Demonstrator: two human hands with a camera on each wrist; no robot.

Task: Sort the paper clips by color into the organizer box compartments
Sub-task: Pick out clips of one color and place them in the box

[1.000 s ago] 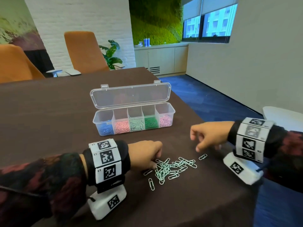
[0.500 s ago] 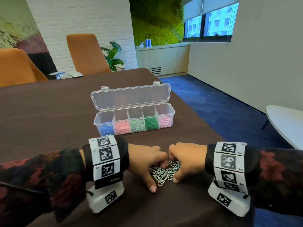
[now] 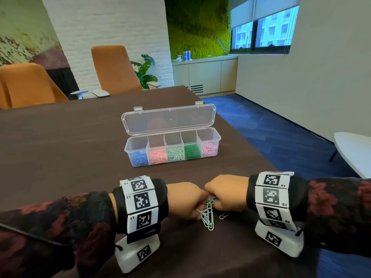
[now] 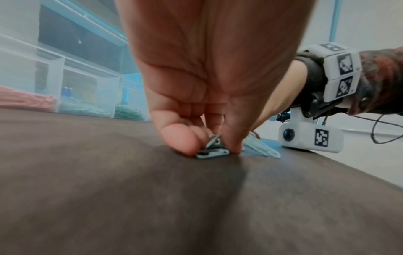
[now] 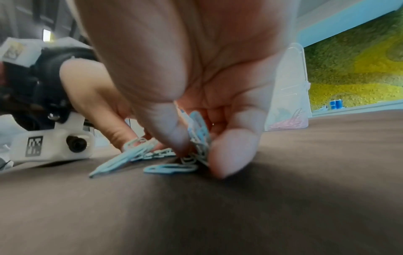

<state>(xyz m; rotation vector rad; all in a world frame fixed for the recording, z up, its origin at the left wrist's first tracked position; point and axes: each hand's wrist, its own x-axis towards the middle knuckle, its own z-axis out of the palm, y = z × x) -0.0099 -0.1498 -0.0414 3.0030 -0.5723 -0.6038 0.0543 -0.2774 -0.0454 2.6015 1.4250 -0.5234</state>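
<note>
At the near edge of the brown table, a small heap of pale mint-green paper clips lies squeezed between two hands that meet knuckle to knuckle. The left hand has its fingers curled down and, seen from its wrist camera, its thumb and fingertips pinch a few clips flat against the tabletop. The right hand is likewise curled, its thumb and fingers closed round a bunch of the clips, with more of them fanned out on the table toward the left hand; one stray clip lies just beside the heap under the right hand. Farther back, well apart from the hands, stands the clear plastic organizer box with its hinged lid propped open upright. Its five compartments hold, from left to right, blue, salmon pink, pale mint green, dark green and light pink clips. Each wrist wears a black band wrapped in white panels printed with black square codes; the left band carries the small labels L1, L2 and L3, the right band the labels R2, R3 and R4. Beyond the table stand two orange chairs, a potted plant, a white brick wall and a green moss wall above pale cabinets.
</note>
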